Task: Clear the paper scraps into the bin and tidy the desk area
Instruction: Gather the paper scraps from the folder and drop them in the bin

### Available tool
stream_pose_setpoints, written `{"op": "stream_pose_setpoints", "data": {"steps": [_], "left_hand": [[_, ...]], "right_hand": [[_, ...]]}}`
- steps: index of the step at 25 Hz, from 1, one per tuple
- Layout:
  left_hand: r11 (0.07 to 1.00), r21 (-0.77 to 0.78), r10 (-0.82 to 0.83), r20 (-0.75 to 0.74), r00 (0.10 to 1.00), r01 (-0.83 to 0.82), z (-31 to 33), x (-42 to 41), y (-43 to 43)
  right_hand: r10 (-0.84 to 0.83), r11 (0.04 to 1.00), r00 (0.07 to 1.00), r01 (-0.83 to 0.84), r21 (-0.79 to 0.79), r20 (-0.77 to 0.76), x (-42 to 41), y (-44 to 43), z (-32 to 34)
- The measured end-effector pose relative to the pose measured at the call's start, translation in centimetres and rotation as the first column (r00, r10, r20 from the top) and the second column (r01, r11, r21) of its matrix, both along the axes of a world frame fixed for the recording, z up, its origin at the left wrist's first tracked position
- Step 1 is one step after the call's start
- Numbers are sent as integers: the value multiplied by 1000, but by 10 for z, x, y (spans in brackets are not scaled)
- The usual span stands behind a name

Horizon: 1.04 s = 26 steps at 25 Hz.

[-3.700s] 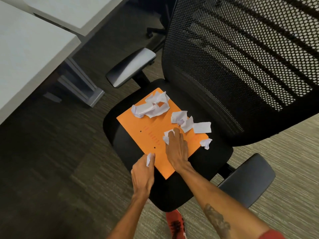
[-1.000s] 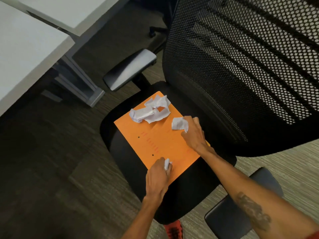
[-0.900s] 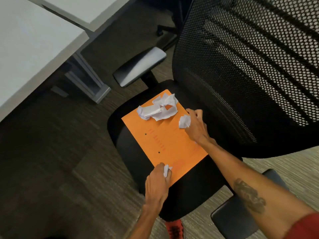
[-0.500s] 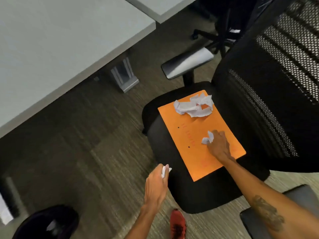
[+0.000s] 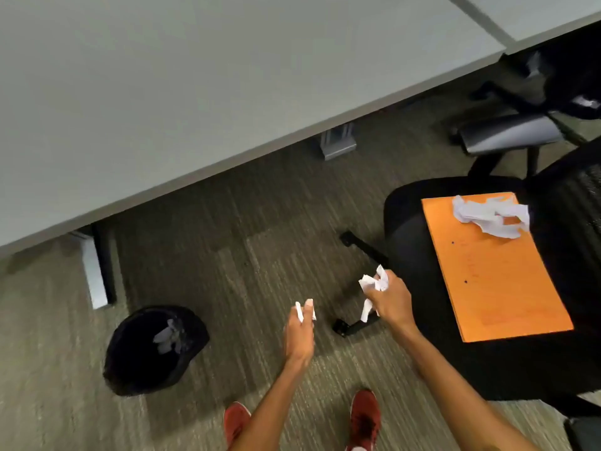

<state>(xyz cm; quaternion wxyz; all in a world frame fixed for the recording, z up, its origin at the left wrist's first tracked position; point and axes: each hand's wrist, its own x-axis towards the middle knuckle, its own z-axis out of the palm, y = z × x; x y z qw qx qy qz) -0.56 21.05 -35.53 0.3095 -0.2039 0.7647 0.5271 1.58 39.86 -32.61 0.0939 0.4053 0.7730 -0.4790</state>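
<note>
Near the bottom centre of the frame the left hand (image 5: 299,333) hangs over the carpet (image 5: 227,222), its fingers (image 5: 307,309) curled closed around a small white paper scrap (image 5: 298,311) that pokes out above the knuckles; just right of it the right hand (image 5: 388,302) is clenched on a bigger wad of crumpled paper (image 5: 374,283), with one strip dangling below the palm; the two hands are near each other but apart. In the lower left sits the bin (image 5: 153,349), black and round, standing on the carpet well apart from both hands; something pale lies inside it, probably paper, though the dark lining makes it hard to be sure. At the right edge a black office chair (image 5: 409,255) carries an orange folder (image 5: 497,271) flat on its seat; a loose heap of white scraps (image 5: 491,218) rests on the folder's far end, close to the mesh back of the chair. A pale grey counter (image 5: 195,76) fills the upper left and top of the frame, its edge running diagonally; grey metal legs show beneath it. Two red shoes (image 5: 366,415) stand on the carpet at the bottom edge, one beside each forearm.
</note>
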Motion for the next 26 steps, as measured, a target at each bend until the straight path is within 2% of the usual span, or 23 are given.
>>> {"op": "stream_pose_setpoints", "data": {"steps": [2, 5, 11, 14, 21, 26], "left_hand": [[987, 51, 148, 53, 988, -150, 6, -16, -49], [956, 64, 281, 98, 955, -288, 10, -37, -120], [903, 9, 428, 84, 900, -430, 4, -71, -266], [873, -48, 487, 125, 864, -485, -8, -86, -332], [777, -208, 627, 159, 763, -595, -51, -109, -443], [700, -123, 708, 247, 662, -703, -80, -129, -480]], "right_hand": [[19, 998, 1000, -20, -61, -9, -23, -63, 0], [63, 992, 998, -65, -108, -24, -53, -151, 0], [204, 950, 979, -200, -239, -11, -107, -325, -13], [215, 936, 976, -199, -291, 23, -124, -399, -24], [219, 919, 963, -150, -364, 156, -148, -515, -72], [362, 901, 922, -310, -303, 135, -156, -564, -118]]}}
